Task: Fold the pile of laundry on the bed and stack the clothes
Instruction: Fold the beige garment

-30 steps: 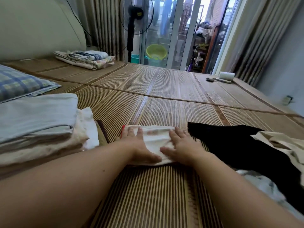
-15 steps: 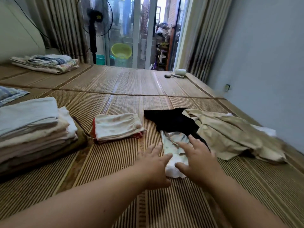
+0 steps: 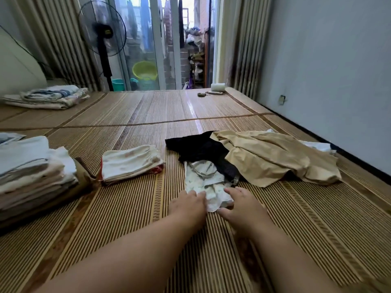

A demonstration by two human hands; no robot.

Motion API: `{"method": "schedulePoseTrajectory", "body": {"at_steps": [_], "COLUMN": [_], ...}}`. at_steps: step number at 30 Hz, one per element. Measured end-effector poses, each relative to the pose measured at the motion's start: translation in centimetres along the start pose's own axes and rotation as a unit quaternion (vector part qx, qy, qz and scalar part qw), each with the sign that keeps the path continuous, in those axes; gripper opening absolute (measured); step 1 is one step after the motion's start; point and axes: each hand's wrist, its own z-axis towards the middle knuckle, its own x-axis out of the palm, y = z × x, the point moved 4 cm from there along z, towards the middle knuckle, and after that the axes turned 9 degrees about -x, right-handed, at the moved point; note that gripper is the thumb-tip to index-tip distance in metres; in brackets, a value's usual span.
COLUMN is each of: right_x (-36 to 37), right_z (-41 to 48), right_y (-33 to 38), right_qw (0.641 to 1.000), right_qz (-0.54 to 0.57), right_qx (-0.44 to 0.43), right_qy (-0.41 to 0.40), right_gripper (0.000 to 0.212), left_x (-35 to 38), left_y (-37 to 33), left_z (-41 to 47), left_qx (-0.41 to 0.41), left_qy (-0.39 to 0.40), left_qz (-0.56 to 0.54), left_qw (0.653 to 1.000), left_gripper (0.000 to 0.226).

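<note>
A crumpled white patterned garment lies on the bamboo bed mat, partly under a black garment. My left hand curls its fingers over the white garment's near left edge. My right hand pinches the near right corner between thumb and fingers. A rumpled beige garment spreads to the right over the black one, and a bit of white cloth shows behind it. A small folded white piece sits alone to the left. Further left stands a tall stack of folded clothes.
Folded bedding lies at the far left of the bed. A white roll and small items sit at the far right corner. A standing fan and glass doors are beyond the bed. The wall runs along the right side.
My hands left the folded white piece, which now lies to the left. Both moved right and forward onto the near edge of the white patterned garment and took hold of it.
</note>
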Motion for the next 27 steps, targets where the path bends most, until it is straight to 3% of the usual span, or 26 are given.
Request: {"method": "schedulePoseTrajectory", "body": {"at_steps": [3,10,13,15,18,20,22,24,27], "right_x": [-0.3,-4.1,-5.3,-5.5,-5.2,-4.7,-3.9,-3.2,-3.2], "right_z": [0.5,-0.5,-1.8,-2.7,-3.7,-3.8,-3.6,-3.0,-2.3], "right_y": [0.0,-1.5,-2.9,-3.9,-5.1,-5.9,-6.7,-7.5,-8.5], "right_qw": [1.0,0.991,0.992,0.995,0.995,0.992,0.989,0.983,0.974], "right_qz": [0.023,0.056,0.056,0.041,0.045,0.064,0.074,0.084,0.094], "right_qx": [0.005,0.03,0.048,0.059,0.07,0.087,0.112,0.136,0.162], "right_qy": [-0.011,-0.117,-0.101,-0.074,-0.058,-0.064,-0.068,-0.085,-0.13], "right_gripper": [0.063,0.048,0.052,0.058,0.072,0.08,0.08,0.072,0.051], "left_x": [-0.4,1.7,3.1,3.3,2.1,0.5,-0.5,-1.1,-2.0], "left_y": [-1.6,-9.0,-11.4,-11.9,-11.1,-10.1,-8.7,-7.6,-7.8], "left_z": [0.3,-5.1,-9.2,-11.3,-12.2,-11.1,-9.0,-6.4,-3.1], "left_qx": [-0.009,0.108,0.15,0.216,0.259,0.249,0.205,0.164,0.138], "left_qy": [-0.015,0.123,0.231,0.25,0.279,0.228,0.121,0.046,0.017], "left_qz": [0.021,-0.069,-0.059,-0.053,-0.163,-0.22,-0.262,-0.254,-0.22], "left_qw": [1.0,0.984,0.96,0.942,0.91,0.915,0.935,0.952,0.966], "left_gripper": [0.028,0.029,0.04,0.033,0.036,0.037,0.036,0.037,0.041]}}
